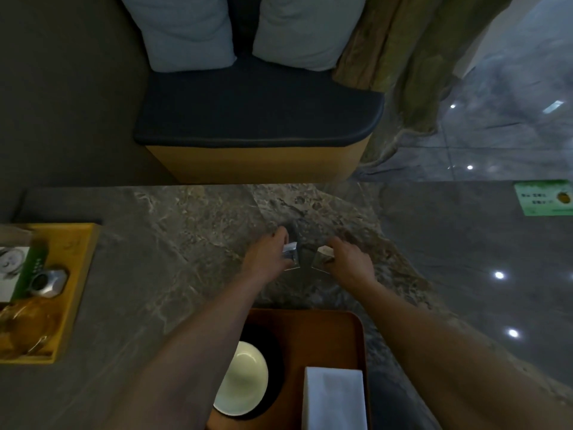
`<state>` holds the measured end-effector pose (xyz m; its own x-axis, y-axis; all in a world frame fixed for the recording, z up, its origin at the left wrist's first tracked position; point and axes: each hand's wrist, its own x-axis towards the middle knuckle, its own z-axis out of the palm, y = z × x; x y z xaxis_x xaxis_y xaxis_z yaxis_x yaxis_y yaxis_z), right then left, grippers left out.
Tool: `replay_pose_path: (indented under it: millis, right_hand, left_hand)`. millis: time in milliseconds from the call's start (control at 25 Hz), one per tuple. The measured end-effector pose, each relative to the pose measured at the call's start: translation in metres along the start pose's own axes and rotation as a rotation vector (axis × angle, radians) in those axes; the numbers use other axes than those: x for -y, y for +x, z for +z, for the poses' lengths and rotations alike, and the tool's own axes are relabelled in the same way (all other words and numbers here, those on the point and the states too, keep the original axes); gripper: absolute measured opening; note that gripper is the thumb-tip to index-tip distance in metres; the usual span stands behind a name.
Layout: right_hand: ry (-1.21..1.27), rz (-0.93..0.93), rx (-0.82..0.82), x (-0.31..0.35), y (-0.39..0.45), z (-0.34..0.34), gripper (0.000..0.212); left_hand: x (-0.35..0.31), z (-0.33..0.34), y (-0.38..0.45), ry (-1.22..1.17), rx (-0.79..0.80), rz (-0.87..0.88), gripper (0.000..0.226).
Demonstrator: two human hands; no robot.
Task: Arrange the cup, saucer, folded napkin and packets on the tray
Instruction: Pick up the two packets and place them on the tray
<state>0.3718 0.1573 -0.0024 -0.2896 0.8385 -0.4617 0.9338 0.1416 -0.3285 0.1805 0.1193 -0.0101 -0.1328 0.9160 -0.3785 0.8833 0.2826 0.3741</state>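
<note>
A brown tray (356, 330) lies at the near edge of the marble table. On it a white cup (245, 380) rests on a dark saucer (273, 346) at the left, and a white folded napkin (333, 398) lies at the right. Beyond the tray, both hands are out over the table. My left hand (266, 259) grips a silvery packet (290, 255). My right hand (348, 262) grips a second packet (322, 259). The two packets nearly touch between the hands.
A yellow wooden tray (83, 262) at the table's left holds a green-and-white box (18, 271), a metal object (49, 282) and a glass pot (28, 324). A green card (545, 198) lies far right. A cushioned bench (257, 119) stands beyond the table.
</note>
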Motion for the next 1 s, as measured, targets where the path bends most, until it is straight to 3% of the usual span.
replay_pose_path:
  millis: [160, 240, 440, 560, 1000]
  right_hand:
    - [0.129, 0.030, 0.034, -0.012, -0.023, -0.002, 0.038]
    - [0.187, 0.035, 0.053, -0.018, -0.037, -0.004, 0.026]
    - [0.264, 0.011, -0.048, -0.033, -0.080, -0.004, 0.017]
    - [0.270, -0.006, -0.041, -0.039, -0.103, 0.000, 0.009]
    - [0.222, -0.010, 0.015, -0.048, -0.150, 0.030, 0.009]
  left_hand:
    - [0.000, 0.002, -0.026, -0.102, -0.004, -0.055, 0.038]
    - [0.000, 0.001, -0.040, -0.197, -0.022, -0.046, 0.028]
    - [0.002, -0.007, -0.075, -0.334, -0.053, 0.019, 0.008]
    - [-0.002, -0.010, -0.097, -0.360, 0.009, 0.048, 0.003]
    - [-0.041, 0.006, -0.139, -0.085, 0.263, 0.101, 0.011]
